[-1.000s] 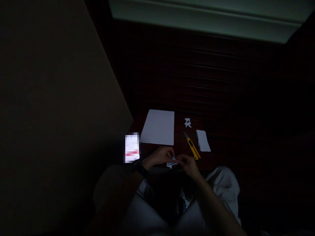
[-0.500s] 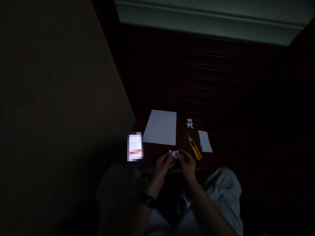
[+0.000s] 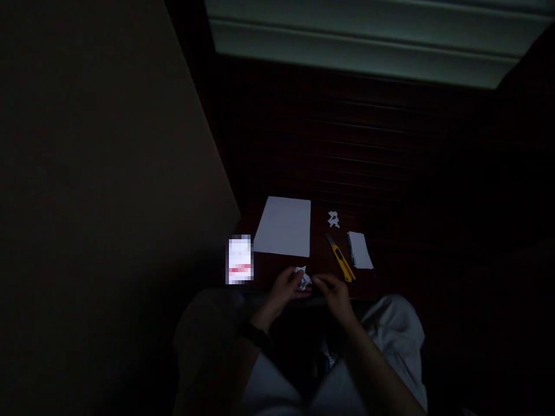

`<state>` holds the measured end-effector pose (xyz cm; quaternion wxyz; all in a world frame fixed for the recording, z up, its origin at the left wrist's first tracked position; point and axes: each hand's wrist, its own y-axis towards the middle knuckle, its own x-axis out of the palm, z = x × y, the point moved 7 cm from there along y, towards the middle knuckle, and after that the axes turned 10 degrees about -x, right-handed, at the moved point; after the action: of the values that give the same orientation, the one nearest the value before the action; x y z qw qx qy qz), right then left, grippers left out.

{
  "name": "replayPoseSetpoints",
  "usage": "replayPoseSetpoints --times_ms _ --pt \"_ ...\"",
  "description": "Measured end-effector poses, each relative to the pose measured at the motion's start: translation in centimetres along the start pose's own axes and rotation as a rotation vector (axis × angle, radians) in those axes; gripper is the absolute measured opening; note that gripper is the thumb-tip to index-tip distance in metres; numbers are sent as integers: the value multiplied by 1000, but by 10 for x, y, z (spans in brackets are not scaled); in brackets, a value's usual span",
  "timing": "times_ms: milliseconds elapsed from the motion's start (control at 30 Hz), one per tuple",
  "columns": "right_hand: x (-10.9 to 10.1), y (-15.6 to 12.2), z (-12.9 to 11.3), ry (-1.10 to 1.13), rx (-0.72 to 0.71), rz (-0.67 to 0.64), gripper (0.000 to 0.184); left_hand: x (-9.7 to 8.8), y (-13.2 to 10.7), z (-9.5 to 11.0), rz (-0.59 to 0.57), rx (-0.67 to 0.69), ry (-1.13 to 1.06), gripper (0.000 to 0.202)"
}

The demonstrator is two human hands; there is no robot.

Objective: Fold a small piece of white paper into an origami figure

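A small folded white paper piece [image 3: 303,278] with pointed corners is pinched in my left hand [image 3: 287,289], thumb on top and fingers beneath. My right hand [image 3: 336,293] is just to its right, thumb and index finger closed together at the paper's right edge. Whether those fingertips grip a corner of it is too dark and small to tell. A yellow box cutter [image 3: 341,261] lies beyond my right hand, its blade end pointing away from me. Further back lies another small folded white paper shape [image 3: 333,219].
On the dark table [image 3: 277,270] a large white sheet [image 3: 284,226] lies at the back left. A stack of white paper slips [image 3: 361,251] is at the right. A bright blurred-out rectangle [image 3: 240,260] stands at the left edge. A wall [image 3: 130,173] rises close on the left.
The folded paper has turned in my left hand and now shows more pointed corners. My right fingers have drawn slightly right and down, away from on top of it.
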<state>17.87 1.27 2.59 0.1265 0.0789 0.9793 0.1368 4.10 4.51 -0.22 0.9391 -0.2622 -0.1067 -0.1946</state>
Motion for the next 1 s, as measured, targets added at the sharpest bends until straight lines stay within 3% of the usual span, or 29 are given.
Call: replayPoseSetpoints --times_ms 167,300,500,633,833,1000 --pt "0 4 1 60 17 -132 22 3 4 8 -71 45 226 38" --pt "6 1 3 119 39 -254 23 4 4 11 -116 69 260 42" --pt "10 -3 22 222 140 -298 25 8 1 11 -178 58 280 43" --pt "11 -2 29 211 159 -307 25 4 5 11 -126 85 315 39" --pt "13 4 31 236 161 -280 23 1 7 6 -58 79 183 38" --pt "15 5 33 259 172 -245 21 -6 8 -3 82 69 125 48"
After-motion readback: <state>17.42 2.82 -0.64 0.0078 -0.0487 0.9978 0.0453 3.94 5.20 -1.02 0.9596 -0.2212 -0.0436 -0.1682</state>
